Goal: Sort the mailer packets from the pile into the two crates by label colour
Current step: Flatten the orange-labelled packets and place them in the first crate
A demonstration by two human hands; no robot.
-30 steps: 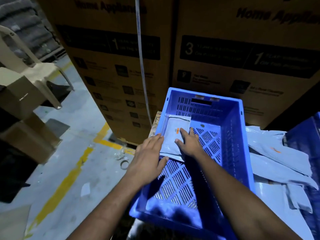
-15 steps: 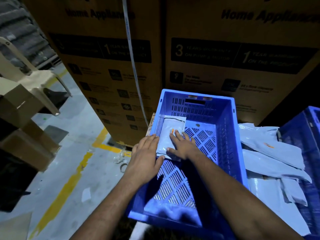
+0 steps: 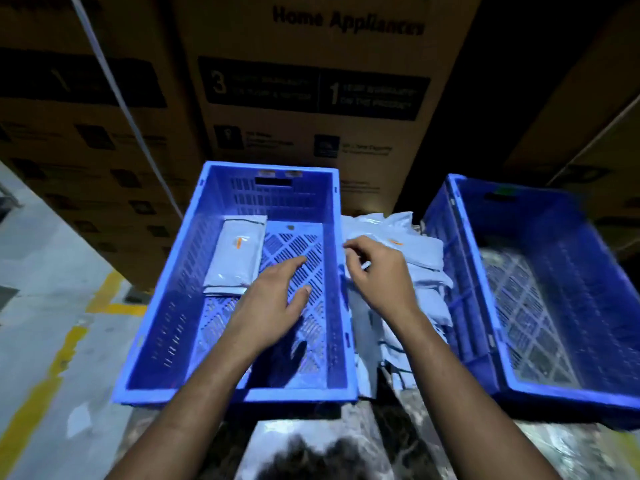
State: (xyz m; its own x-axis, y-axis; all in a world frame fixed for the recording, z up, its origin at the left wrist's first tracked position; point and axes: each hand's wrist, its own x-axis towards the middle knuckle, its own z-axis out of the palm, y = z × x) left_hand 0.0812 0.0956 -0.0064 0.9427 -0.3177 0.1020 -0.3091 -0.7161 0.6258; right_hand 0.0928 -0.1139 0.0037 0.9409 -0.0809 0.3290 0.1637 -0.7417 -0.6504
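Packets lay piled (image 3: 408, 258) between the crates, one (image 3: 237, 259) already in the left crate (image 3: 173, 306). The right hand (image 3: 375, 271) seemingly pinched the next; the left hand (image 3: 273, 299) hovered slack, empty. Next: read its label.

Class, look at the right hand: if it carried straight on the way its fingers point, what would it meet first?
Most likely the pile of mailer packets between the crates; the right hand hovers just over it, though depth is unclear.

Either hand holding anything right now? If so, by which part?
Left hand holds nothing; it hovers open over the left crate. Right hand is at the packet pile with its fingers curled, but a grip cannot be told.
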